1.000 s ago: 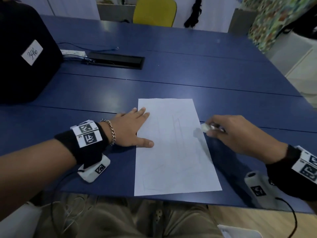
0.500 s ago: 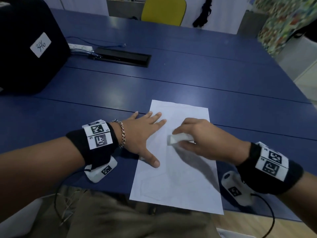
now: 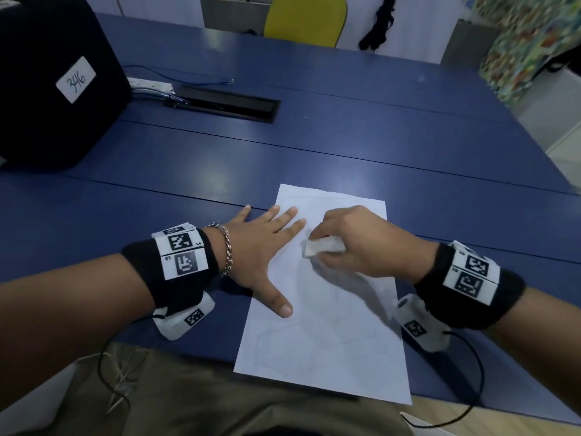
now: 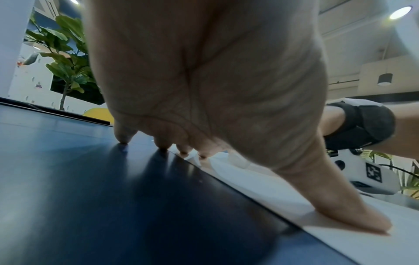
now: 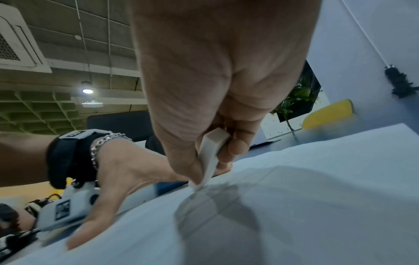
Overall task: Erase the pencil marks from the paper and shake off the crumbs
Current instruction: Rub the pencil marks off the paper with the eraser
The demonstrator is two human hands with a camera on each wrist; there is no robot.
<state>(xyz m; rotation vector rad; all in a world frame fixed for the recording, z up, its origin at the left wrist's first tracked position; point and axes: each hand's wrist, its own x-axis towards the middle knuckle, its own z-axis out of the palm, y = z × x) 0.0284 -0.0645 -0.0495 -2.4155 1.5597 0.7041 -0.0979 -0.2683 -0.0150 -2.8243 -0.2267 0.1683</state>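
Note:
A white sheet of paper (image 3: 330, 335) with faint pencil lines lies on the blue table (image 3: 345, 146), its near end over the table's front edge. My left hand (image 3: 267, 243) lies flat with spread fingers on the paper's left edge, thumb (image 4: 353, 215) pressing the sheet (image 4: 272, 190). My right hand (image 3: 355, 243) pinches a white eraser (image 3: 320, 247) and holds its tip down on the upper middle of the paper, just right of the left fingertips. In the right wrist view the eraser (image 5: 212, 154) sits between thumb and fingers, its lower corner touching the paper (image 5: 317, 197).
A black case (image 3: 47, 89) with a label reading 346 stands at the far left. A black cable slot (image 3: 226, 102) and a white power strip (image 3: 151, 83) lie behind it. A yellow chair (image 3: 305, 20) stands beyond the table.
My right hand has carried the eraser from the paper's right edge leftward onto the sheet, close to the left fingers. The left hand stays flat on the paper's left edge.

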